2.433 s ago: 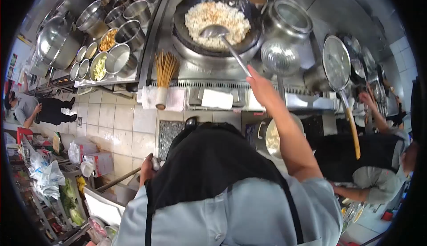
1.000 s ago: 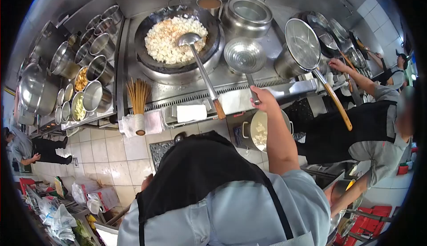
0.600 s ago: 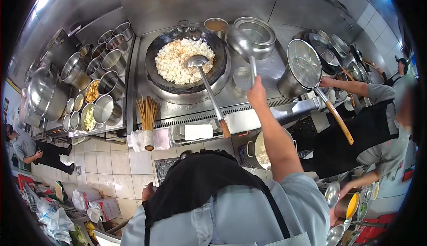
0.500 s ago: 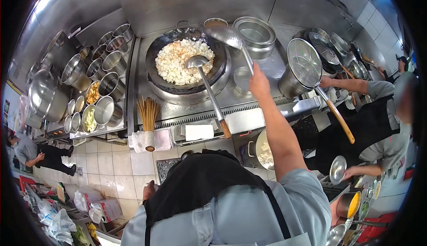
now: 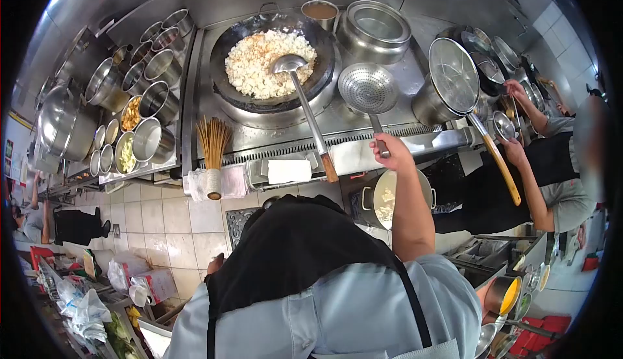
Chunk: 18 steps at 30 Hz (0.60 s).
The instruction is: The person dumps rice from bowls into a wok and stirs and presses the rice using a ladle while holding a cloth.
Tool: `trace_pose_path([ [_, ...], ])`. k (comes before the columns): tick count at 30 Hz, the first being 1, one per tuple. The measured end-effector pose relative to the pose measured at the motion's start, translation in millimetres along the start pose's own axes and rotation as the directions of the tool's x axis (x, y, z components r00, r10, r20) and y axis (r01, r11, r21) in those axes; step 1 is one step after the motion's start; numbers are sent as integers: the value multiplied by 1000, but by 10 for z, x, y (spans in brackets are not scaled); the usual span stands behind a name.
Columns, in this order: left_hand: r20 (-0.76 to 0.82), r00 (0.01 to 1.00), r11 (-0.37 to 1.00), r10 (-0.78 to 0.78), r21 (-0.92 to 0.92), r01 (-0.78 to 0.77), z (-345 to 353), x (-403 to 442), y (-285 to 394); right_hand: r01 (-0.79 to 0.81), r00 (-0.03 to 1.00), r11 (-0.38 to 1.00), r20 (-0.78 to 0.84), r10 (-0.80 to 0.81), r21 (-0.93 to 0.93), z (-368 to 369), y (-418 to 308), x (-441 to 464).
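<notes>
My right hand (image 5: 394, 153) is closed round the handle of a perforated skimmer (image 5: 368, 88). Its bowl is over the steel stove top, right of the wok and below a lidded-looking steel pot (image 5: 373, 31). In the black wok (image 5: 224, 93) lies a heap of white, rice-like food (image 5: 254, 67) with some orange-brown bits. A ladle (image 5: 305, 109) rests with its bowl on that food and its wooden-ended handle across the stove's front edge. My left hand (image 5: 216, 263) hangs low beside my apron, mostly hidden, its fingers not clear.
A bamboo brush (image 5: 213, 145) stands at the stove's front left. Several steel containers crowd the left counter (image 5: 178, 158). A wire strainer (image 5: 454, 76) sits over a pot at right. Below the stove edge is a two-handled pot (image 5: 425, 193). A co-worker (image 5: 551, 171) stands at right.
My right hand has brought the skimmer down and toward me, from above the wok's right rim to beside the wok. The co-worker at right has raised a small round metal dish.
</notes>
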State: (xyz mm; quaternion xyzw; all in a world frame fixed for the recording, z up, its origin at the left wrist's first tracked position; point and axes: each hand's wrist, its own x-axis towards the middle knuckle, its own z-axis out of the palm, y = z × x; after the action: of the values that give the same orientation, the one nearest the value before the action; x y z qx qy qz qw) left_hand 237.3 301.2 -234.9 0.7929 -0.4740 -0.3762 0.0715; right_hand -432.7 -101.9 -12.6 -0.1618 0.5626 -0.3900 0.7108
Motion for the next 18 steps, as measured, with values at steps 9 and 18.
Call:
trace_pose_path([
  [9, 115, 948, 165, -297, -972, 169, -425, 6, 1360, 537, 732, 203, 333, -594, -819, 1623, 675, 104],
  [18, 33, 982, -370, -185, -928, -38, -1417, -237, 2218, 520, 718, 247, 262, -644, -817, 1629, 266, -490],
])
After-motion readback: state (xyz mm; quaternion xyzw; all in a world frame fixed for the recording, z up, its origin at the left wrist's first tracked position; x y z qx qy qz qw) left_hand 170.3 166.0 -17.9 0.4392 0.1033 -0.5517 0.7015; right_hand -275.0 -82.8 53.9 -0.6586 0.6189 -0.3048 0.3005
